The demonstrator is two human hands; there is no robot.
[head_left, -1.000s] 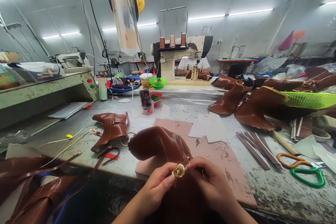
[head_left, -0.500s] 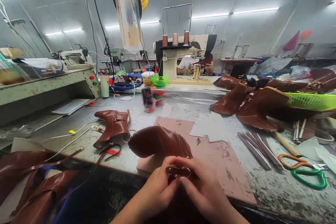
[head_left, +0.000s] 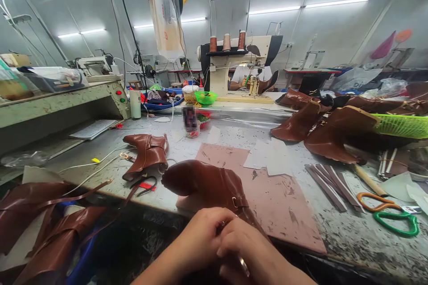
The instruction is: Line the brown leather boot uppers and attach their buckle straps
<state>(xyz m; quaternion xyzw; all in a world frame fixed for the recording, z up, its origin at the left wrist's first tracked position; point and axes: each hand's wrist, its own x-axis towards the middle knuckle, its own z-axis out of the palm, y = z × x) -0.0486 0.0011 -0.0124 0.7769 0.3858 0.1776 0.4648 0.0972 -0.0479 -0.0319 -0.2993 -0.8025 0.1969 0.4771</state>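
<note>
A brown leather ankle boot (head_left: 200, 182) lies on its side on the bench, its toe to the left and its upper end close to my hands. A strap with a metal buckle (head_left: 239, 202) crosses its shaft. Just in front of it, my left hand (head_left: 200, 234) is closed, fingers curled against my right hand (head_left: 250, 245), which is closed too. Between them they grip a brown leather strap with metal fittings, now mostly covered by the fingers; a shiny bit of metal (head_left: 244, 267) shows below my right fingers.
Under the boot is a pink board (head_left: 281, 209) with white paper pieces (head_left: 270, 153). Another brown boot (head_left: 147, 156) stands left; several more are at right. Scissors (head_left: 396, 222) and dark strips (head_left: 331, 187) lie right. Beyond the sewing machine (head_left: 220, 71), a person (head_left: 240, 75) works.
Both hands have turned and closed over the strap, hiding its metal rings that showed before. More of the boot's shaft and its buckle is visible. The view has shifted slightly.
</note>
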